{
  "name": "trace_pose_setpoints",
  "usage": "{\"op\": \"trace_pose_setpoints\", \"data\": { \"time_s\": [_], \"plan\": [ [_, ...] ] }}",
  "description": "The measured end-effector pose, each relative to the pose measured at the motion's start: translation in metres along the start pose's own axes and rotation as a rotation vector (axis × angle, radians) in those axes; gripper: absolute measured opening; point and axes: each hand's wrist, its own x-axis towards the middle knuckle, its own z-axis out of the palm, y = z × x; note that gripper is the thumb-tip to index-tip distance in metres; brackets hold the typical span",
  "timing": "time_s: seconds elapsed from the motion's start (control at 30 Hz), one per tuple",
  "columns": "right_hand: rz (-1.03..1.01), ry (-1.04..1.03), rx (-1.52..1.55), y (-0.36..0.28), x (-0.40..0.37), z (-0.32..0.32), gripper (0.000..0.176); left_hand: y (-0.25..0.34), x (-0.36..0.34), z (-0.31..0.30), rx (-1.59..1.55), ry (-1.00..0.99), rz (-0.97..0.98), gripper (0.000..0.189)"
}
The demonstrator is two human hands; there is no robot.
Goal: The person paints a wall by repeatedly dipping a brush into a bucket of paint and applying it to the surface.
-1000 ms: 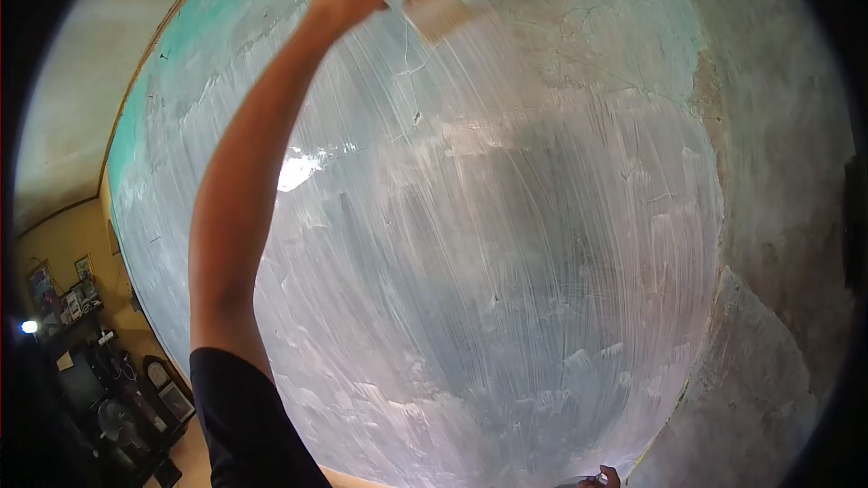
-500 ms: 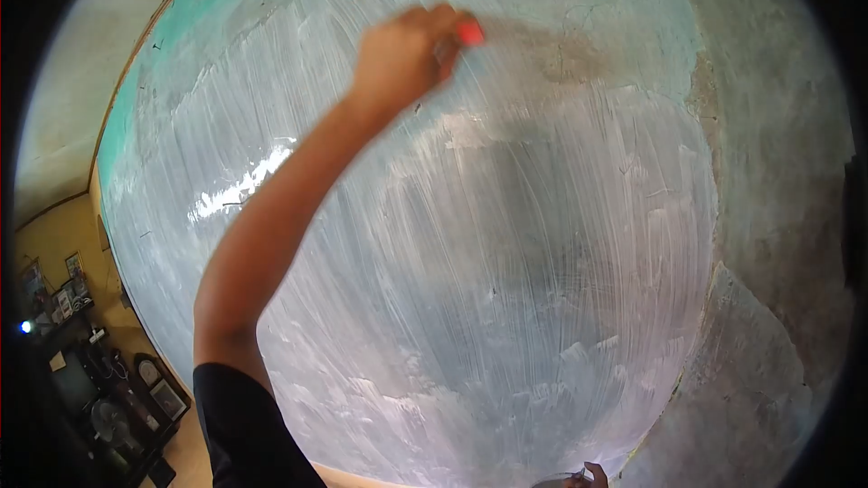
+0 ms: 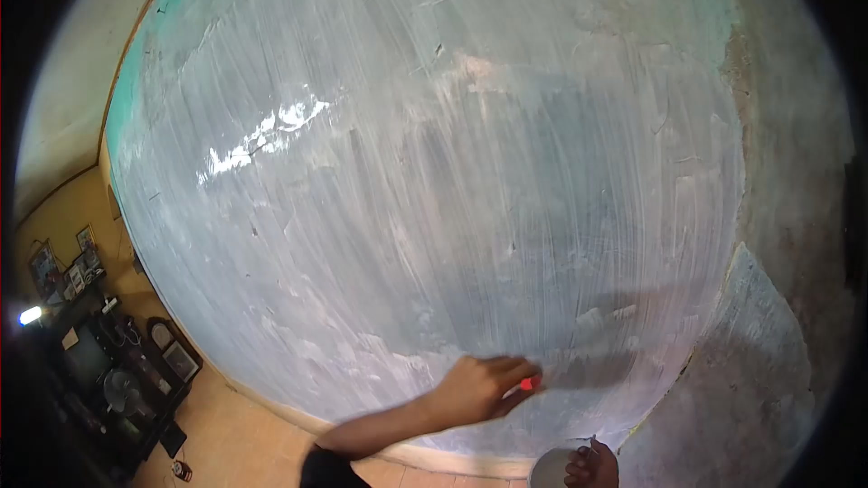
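Observation:
Low on the wall [image 3: 407,217], coated in streaky whitish-grey, my left hand [image 3: 484,389] is closed around the red handle [image 3: 531,383] of a tool. The rest of that tool is hidden or too blurred to make out. At the bottom edge, to the right, my right hand [image 3: 592,467] has its fingers wrapped on the rim of a round grey container [image 3: 548,470]. Only part of the container shows, and its contents cannot be made out. A wet patch [image 3: 262,136] shines on the upper left of the wall.
At the left, a dark shelf unit [image 3: 108,370] holds a fan [image 3: 122,390] and frames, with a bright light [image 3: 31,315] beside it. A tiled floor [image 3: 249,425] runs along the wall's base. Rough bare wall [image 3: 787,172] stands at the right.
My left hand has come down from the upper wall to its lower part with the red-handled tool. The view has shifted slightly, and more of my right hand and the container shows.

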Motion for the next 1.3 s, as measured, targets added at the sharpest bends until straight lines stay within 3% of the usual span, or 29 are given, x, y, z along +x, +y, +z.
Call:
{"op": "trace_pose_setpoints", "data": {
  "time_s": [0.1,0.2,0.27,0.3,0.43,0.57,0.77,0.83,1.1,1.3],
  "plan": [
    [-0.098,0.022,-0.238,0.001,-0.017,0.038,0.032,0.010,-0.053,0.037,-0.325,0.033,-0.417,0.016],
    [-0.031,-0.048,-0.160,0.001,-0.020,0.044,0.034,0.014,-0.089,0.069,-0.557,0.174,-0.565,0.015],
    [0.208,-0.447,0.007,-0.007,-0.004,0.020,0.047,0.020,-0.102,0.068,-0.648,0.284,-0.751,0.017],
    [0.212,-0.412,0.015,-0.005,-0.007,0.022,0.047,0.019,-0.106,0.062,-0.608,0.211,-0.868,0.019],
    [0.240,-0.419,-0.118,-0.003,-0.009,0.068,0.046,0.011,-0.112,0.047,-0.628,0.401,-0.826,0.018],
    [0.262,-0.457,-0.161,-0.003,-0.005,0.094,0.048,0.020,-0.102,0.033,-0.686,0.578,-0.931,0.018],
    [0.256,-0.494,-0.243,0.000,-0.001,0.124,0.050,0.020,-0.092,0.049,-0.641,0.492,-0.841,0.014],
    [0.243,-0.534,-0.243,0.000,0.002,0.131,0.052,0.019,-0.087,0.056,-0.601,0.366,-0.733,0.014],
    [0.306,-0.611,-0.104,0.003,0.010,0.143,0.057,0.011,-0.083,0.075,-0.495,0.310,-0.698,0.009],
    [0.265,-0.567,-0.210,0.000,0.011,0.149,0.054,0.004,-0.083,0.081,-0.423,0.203,-0.664,0.012]
  ]
}}
